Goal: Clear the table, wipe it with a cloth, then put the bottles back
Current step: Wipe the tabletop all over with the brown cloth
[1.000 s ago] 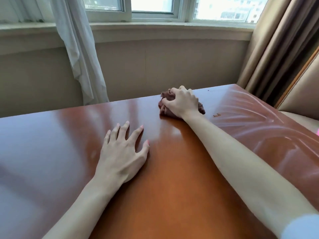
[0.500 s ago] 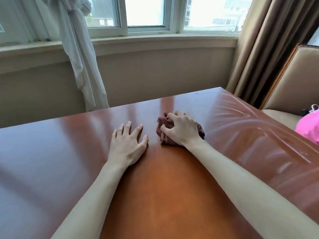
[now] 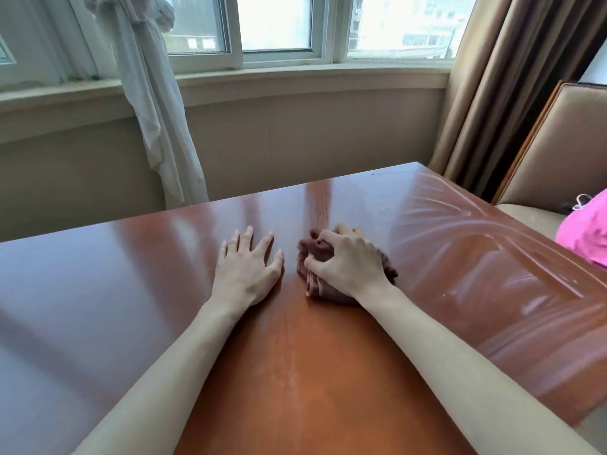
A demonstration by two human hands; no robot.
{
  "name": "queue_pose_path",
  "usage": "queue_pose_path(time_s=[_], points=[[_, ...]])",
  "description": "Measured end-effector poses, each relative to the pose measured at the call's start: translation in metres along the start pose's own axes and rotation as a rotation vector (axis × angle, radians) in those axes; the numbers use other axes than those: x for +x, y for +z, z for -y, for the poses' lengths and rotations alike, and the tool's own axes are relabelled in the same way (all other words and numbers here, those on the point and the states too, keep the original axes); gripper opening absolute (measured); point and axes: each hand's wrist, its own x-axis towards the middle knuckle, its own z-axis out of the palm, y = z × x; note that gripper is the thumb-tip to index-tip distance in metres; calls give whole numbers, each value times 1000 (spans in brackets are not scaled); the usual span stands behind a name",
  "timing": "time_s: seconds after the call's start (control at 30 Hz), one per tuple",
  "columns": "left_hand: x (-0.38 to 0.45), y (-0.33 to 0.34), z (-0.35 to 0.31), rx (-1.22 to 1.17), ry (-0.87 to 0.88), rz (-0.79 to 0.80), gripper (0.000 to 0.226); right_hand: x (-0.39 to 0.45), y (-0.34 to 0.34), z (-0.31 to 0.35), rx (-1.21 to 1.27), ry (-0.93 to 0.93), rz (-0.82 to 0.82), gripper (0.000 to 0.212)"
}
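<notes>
Wiping hand: right hand [image 3: 349, 264] clenched over a bunched brown cloth [image 3: 315, 257], fingers curled into the folds and thumb pinching the near-left side, pressing it onto the table [image 3: 312, 372]
Bracing hand: left hand [image 3: 244, 269] lies flat on the wood just beside the cloth, fingers straight and spread, holding nothing
Cloth position: on the tabletop a little right of the middle of the far half, mostly hidden under the right hand; it does not touch the left hand
Cloth shape and axis: a crumpled wad with no clear front; the visible mass runs roughly from far-left, near the fingertips, to near-right by the wrist, and layered fold edges show at its near-left end
Table surface: right part carries curved wet streaks [image 3: 466, 238] that catch the window light; left part shows only broad soft reflections, so whether it has been wiped I cannot tell
Step done: clearing looks finished, since nothing but the hands and the cloth stands on the visible tabletop
Step in hand: wiping, judged partway through
Step left: likely the rest of the wiping, then returning the bottles, none of which is in view
Surroundings: a beige chair [image 3: 558, 152] with something pink [image 3: 588, 231] on its seat at the right edge, brown drapes [image 3: 512, 77] behind it, a white curtain [image 3: 151, 93] and the window [image 3: 276, 24] beyond the far edge
</notes>
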Motion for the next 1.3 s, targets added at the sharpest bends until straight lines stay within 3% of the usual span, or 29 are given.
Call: queue_pose_path(time_s=[0.23, 0.37, 0.5, 0.67, 0.93, 1.07, 1.3], points=[[6, 4, 0, 17, -15, -44, 65, 183, 60, -41, 11, 130, -34, 36], [9, 7, 3, 21, -29, -48, 69, 234, 78, -50, -10, 179, -34, 38], [10, 6, 1, 16, -37, -19, 69, 205, 64, -47, 46, 133, 58, 38], [9, 3, 0, 0, -26, 5, 61, 102, 18, -20, 93, 91, 152, 37], [2, -2, 0, -4, -8, 23, 62, -66, -20, 34, 0, 73, -18, 42], [3, 1, 1, -2, 3, 6, 62, -44, -14, 31, -13, 92, -41, 39], [3, 4, 1, -9, 14, -37, 60, 101, 35, -7, -23, 189, -46, 44]])
